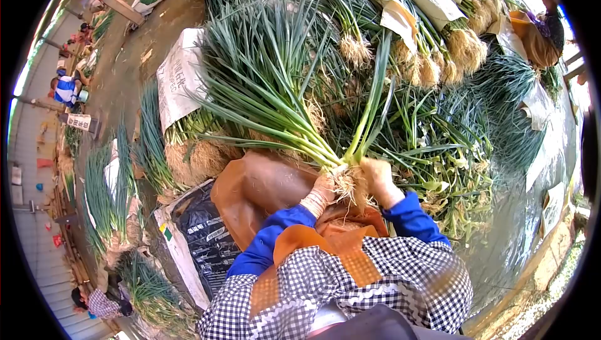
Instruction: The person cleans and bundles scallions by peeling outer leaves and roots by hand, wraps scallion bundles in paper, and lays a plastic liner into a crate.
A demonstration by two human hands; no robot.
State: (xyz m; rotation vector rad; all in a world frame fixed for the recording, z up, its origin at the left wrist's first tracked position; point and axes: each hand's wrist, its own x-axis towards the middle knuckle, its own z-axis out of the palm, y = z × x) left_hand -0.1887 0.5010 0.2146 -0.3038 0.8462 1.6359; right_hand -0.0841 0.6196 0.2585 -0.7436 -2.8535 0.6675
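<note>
My left hand (322,192) is closed around the base of a large bunch of green onions (291,118), whose leaves fan out up and to the left. Right beside it, my right hand (377,176) grips a green onion stalk (367,118) low down near its roots, its leaves pointing up. Pale stringy roots (345,185) hang between the two hands. Both hands are above my lap, over the brown apron (250,180). Most of the fingers are hidden from this angle.
Loose onions and trimmed leaves (447,180) are heaped on the right. Tied bundles with roots (466,52) lie at the upper right, and a sack-wrapped bundle (181,80) stands at left. Wet floor (501,227) shows at right. Other people (66,88) sit far left.
</note>
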